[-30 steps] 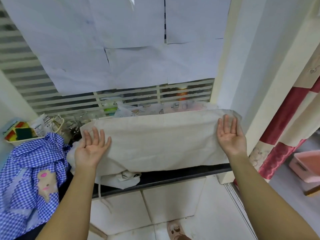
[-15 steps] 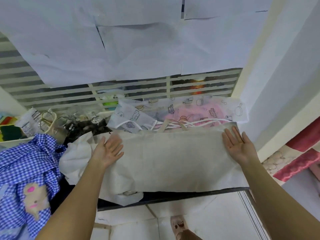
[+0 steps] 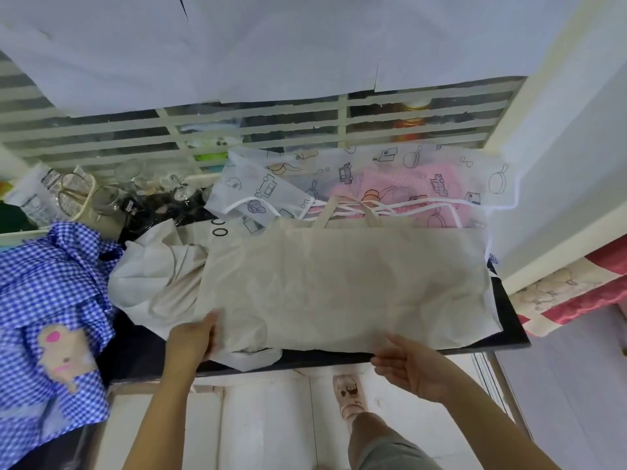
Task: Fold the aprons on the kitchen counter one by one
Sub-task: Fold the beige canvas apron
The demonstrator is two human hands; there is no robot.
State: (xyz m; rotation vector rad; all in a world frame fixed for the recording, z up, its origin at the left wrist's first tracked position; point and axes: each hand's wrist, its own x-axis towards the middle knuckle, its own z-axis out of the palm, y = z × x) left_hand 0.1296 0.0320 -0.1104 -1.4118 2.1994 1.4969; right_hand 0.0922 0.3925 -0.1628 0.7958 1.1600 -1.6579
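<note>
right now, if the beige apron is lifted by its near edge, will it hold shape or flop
Probably flops: the beige apron lies limp and creased. Likely light, as thin cloth. Its straps may trail and snag the printed apron behind.

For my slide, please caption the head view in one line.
Left hand and right hand at the near edge of a beige apron on the counter, blue checked apron beside it.

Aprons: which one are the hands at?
The plain beige apron, centre, spread flat; the blue checked apron is bunched at left, the printed white apron lies behind.
</note>
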